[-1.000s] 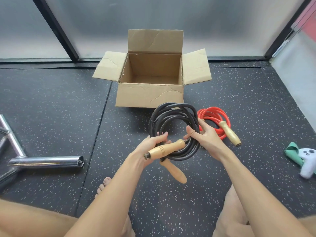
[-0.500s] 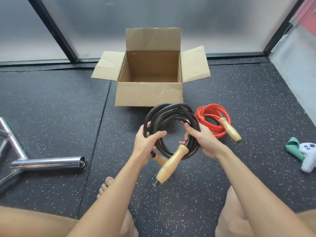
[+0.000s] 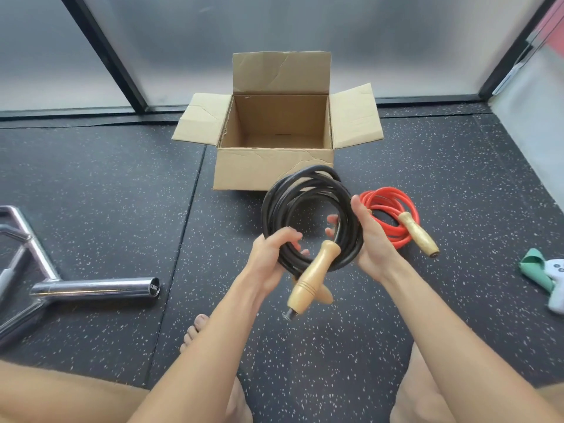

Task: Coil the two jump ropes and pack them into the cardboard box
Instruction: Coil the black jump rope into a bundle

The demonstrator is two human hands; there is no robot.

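Observation:
A black jump rope (image 3: 308, 190), wound into a coil, is held up in front of the open cardboard box (image 3: 268, 169). My left hand (image 3: 271, 254) grips the coil's lower left side. My right hand (image 3: 366, 239) cups its right side, fingers curled through the loop. One wooden handle (image 3: 311, 276) hangs down from the coil, and a second one shows partly behind it. The red jump rope (image 3: 393, 215) lies coiled on the floor to the right, its wooden handle (image 3: 418, 233) pointing right. The box looks empty inside.
A chrome bar frame (image 3: 91, 286) lies on the black speckled floor at the left. A white controller (image 3: 557, 282) and a green band (image 3: 534, 267) lie at the right edge. Frosted glass panels stand behind the box. My bare legs and toes are at the bottom.
The black coil has been lifted a little toward the box. My left hand went from the wooden handle to the coil's strands, and the handle now hangs down.

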